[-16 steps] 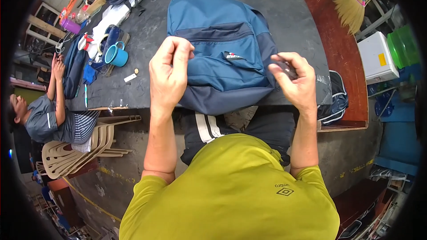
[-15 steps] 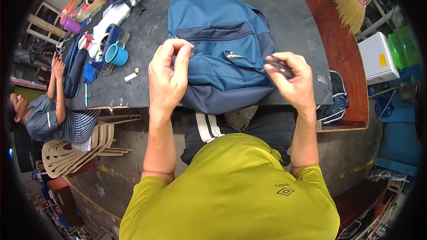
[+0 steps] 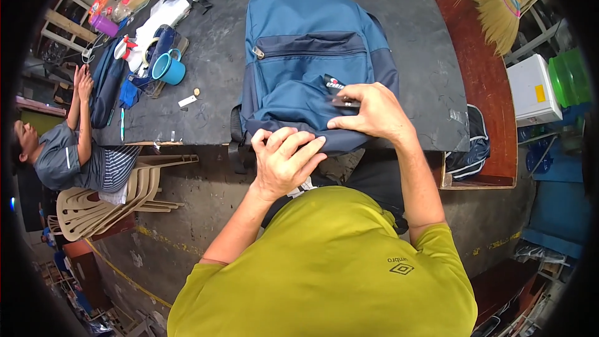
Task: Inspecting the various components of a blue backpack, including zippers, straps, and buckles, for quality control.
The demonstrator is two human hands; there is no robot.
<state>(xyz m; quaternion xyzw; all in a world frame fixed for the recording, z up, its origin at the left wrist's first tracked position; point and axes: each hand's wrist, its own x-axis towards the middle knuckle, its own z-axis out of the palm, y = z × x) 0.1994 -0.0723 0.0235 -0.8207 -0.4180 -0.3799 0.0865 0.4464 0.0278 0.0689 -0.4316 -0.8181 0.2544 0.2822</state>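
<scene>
A two-tone blue backpack [image 3: 315, 15] lies on the dark table in front of me, its zipped front pocket facing up and its bottom toward my body. My left hand [image 3: 284, 161] is closed on the navy bottom edge, fingers curled over the bunched fabric. Just right of it, my right hand [image 3: 374, 112] grips a small black tool [image 3: 345, 103] between thumb and fingers, low over the pocket near the sewn label [image 3: 332, 82]. Motion blurs the tool's tip, so its exact kind is unclear. That hand's thumb rests close to the bottom fabric.
On the table [image 3: 212, 37], to the left, are a blue mug [image 3: 168, 68], a spray bottle [image 3: 130, 53] and more bags. Another person [image 3: 68, 156] sits beyond stacked chairs [image 3: 112, 203]. At right are a wooden bench [image 3: 471, 68] with a bag [image 3: 473, 143] and a broom [image 3: 499, 22].
Both hands have come down onto the backpack's bottom edge, the left taking hold of the fabric. The right moved inward with the black tool. The backpack has shifted slightly and lies flatter.
</scene>
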